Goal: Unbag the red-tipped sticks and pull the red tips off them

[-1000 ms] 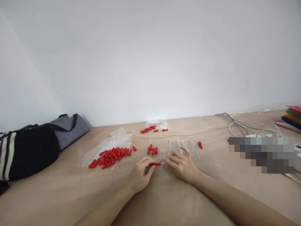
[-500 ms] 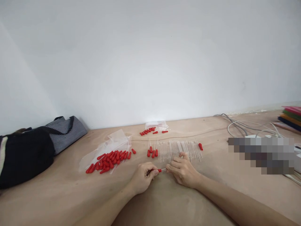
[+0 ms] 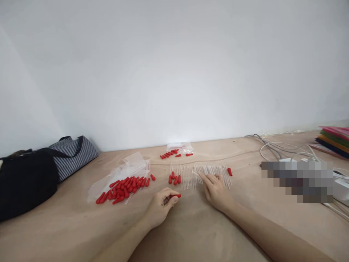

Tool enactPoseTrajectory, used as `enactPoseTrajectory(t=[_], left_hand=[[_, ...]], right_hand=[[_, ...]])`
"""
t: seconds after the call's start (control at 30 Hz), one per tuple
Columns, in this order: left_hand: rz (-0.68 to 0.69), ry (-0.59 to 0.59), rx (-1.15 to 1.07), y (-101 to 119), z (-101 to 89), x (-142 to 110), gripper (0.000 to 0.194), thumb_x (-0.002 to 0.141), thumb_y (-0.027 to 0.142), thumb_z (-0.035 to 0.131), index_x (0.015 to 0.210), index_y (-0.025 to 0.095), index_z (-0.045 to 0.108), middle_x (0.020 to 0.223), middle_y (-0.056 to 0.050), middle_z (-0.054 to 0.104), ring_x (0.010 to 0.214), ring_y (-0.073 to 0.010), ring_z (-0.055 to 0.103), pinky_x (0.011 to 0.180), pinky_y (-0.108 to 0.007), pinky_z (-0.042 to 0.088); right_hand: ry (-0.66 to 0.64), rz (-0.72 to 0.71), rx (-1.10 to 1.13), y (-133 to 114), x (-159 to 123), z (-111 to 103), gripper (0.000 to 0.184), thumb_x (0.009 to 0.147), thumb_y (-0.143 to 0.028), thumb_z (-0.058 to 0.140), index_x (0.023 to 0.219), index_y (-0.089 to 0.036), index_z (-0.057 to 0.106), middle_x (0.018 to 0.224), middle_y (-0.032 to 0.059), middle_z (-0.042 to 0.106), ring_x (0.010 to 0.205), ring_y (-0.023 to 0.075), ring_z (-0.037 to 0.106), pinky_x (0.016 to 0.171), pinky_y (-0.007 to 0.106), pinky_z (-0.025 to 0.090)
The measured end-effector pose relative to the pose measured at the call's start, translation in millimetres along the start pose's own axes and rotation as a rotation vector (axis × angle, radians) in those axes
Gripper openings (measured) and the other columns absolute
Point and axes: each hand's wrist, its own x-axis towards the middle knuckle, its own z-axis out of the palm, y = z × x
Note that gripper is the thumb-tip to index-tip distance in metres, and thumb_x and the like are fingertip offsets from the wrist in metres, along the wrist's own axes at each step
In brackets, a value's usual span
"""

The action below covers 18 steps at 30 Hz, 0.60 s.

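Note:
My left hand [image 3: 159, 206] rests on the wooden table [image 3: 191, 233], its fingers curled round a red rubber cap [image 3: 175, 195]. My right hand [image 3: 216, 188] is further back, at the near edge of a row of clear thin tubes [image 3: 211, 170], and pinches one clear tube [image 3: 195, 174] that sticks out to the left. A few tubes fitted with red caps [image 3: 174, 178] lie left of the row. A pile of loose red caps [image 3: 122, 185] lies on a clear plastic bag [image 3: 120, 171] to the left. One lone red cap [image 3: 229, 171] lies at the row's right end.
A small clear bag with more red caps [image 3: 176, 153] lies near the wall. A black bag [image 3: 24, 182] and a striped bag [image 3: 73, 153] sit at the left. Cables [image 3: 283, 149], a white box [image 3: 340, 185] and a stack of coloured sheets [image 3: 334, 138] are at the right.
The hands held a red cap and a tube together between them. They have come apart: the left keeps the red cap, and the right has moved back to the row with the clear tube.

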Motion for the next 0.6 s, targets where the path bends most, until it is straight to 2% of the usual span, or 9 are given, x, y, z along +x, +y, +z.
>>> enactPoseTrajectory(t=[0.1, 0.23, 0.37, 0.6], left_hand=[[0.034, 0.025, -0.025, 1.3, -0.4, 0.7, 0.022, 0.078, 0.03, 0.049, 0.091, 0.019, 0.064, 0.081, -0.004, 0.052, 0.067, -0.0127, 0.051, 0.063, -0.024, 0.045], [0.037, 0.045, -0.09, 0.1, 0.8, 2.1, 0.022, 0.076, 0.027, 0.051, 0.093, 0.021, 0.063, 0.086, -0.004, 0.053, 0.079, -0.0151, 0.054, 0.075, -0.03, 0.047], [-0.045, 0.022, -0.175, 1.2, 1.7, 1.8, 0.024, 0.073, 0.03, 0.055, 0.093, 0.019, 0.061, 0.081, -0.003, 0.056, 0.074, -0.0143, 0.057, 0.072, -0.03, 0.049], [-0.093, 0.018, -0.164, 4.7, 1.3, 0.9, 0.025, 0.07, 0.03, 0.058, 0.09, 0.015, 0.06, 0.072, -0.002, 0.059, 0.065, -0.013, 0.055, 0.063, -0.026, 0.048]], right_hand=[[0.044, 0.165, -0.058, 3.2, 7.9, 10.3, 0.029, 0.08, -0.011, 0.033, 0.098, -0.017, 0.055, 0.069, 0.0022, 0.061, 0.064, 0.0122, 0.052, 0.073, 0.029, 0.024], [-0.026, 0.326, -0.17, 5.3, 22.7, 19.7, 0.023, 0.08, -0.013, 0.036, 0.074, -0.017, 0.058, 0.064, 0.0018, 0.062, 0.061, 0.0117, 0.052, 0.077, 0.032, 0.02], [-0.087, 0.362, -0.215, 3.0, 32.1, 25.4, 0.023, 0.077, -0.011, 0.039, 0.062, -0.016, 0.055, 0.063, 0.0034, 0.063, 0.062, 0.0135, 0.052, 0.077, 0.035, 0.018], [-0.186, 0.365, -0.264, -2.1, 31.6, 25.2, 0.02, 0.076, -0.014, 0.043, 0.064, -0.017, 0.059, 0.071, 0.0067, 0.064, 0.073, 0.0194, 0.052, 0.076, 0.04, 0.018]])
